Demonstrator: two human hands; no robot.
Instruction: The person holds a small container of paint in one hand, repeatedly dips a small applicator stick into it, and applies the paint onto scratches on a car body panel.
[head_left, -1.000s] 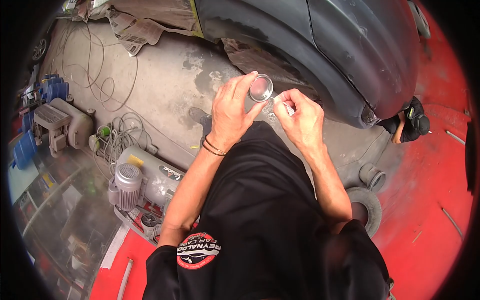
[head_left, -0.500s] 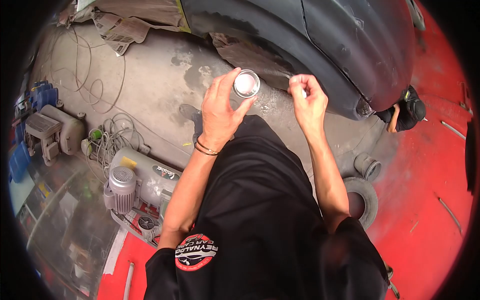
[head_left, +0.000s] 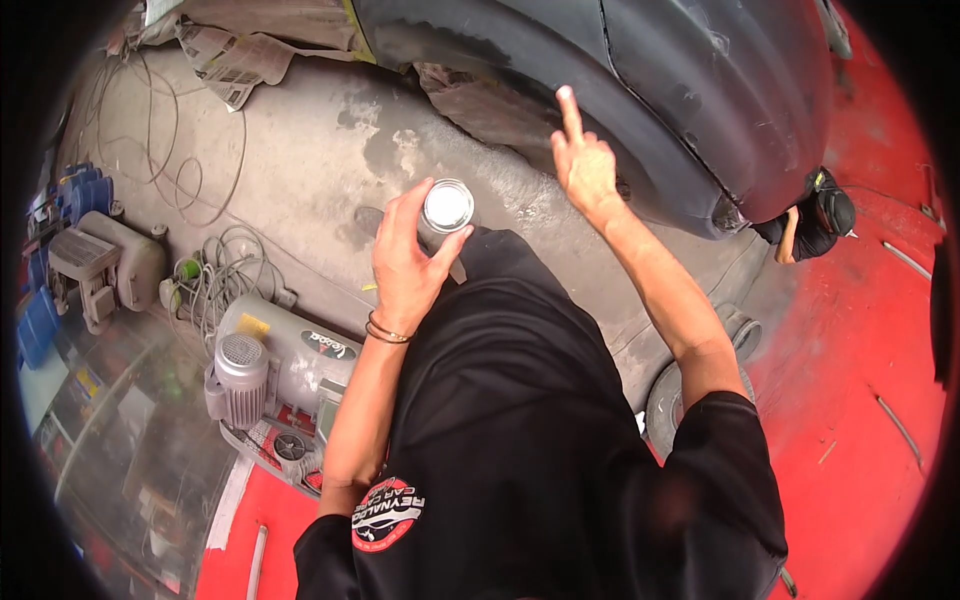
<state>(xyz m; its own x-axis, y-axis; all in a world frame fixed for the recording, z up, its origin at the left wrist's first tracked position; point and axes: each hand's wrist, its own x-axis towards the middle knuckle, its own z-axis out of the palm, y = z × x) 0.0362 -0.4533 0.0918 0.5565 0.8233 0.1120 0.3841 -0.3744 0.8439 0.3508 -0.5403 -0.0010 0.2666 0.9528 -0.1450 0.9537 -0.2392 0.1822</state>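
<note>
My left hand (head_left: 408, 262) is closed around a small metal tin (head_left: 447, 206), thumb on one side and fingers on the other. The tin's round top faces up at me and looks bright white. My right hand (head_left: 588, 165) reaches over the wheel-arch edge of a dark grey car body (head_left: 660, 120), index finger stretched out and the other fingers partly bent. That fingertip looks pale. It lies over the car panel, but whether it touches the surface I cannot tell. I see nothing held in this hand.
An air compressor (head_left: 290, 350) with a coiled hose (head_left: 230, 280) stands at left. Newspaper masking (head_left: 235, 62) hangs at the car's far end. A tyre (head_left: 664, 410) and a bucket (head_left: 738, 330) are at right. Another person (head_left: 815, 220) crouches by the car.
My left hand has drawn the tin back towards my body and to the left. My right hand has moved forward over the car, its bent fingers unfolding into a stretched index finger.
</note>
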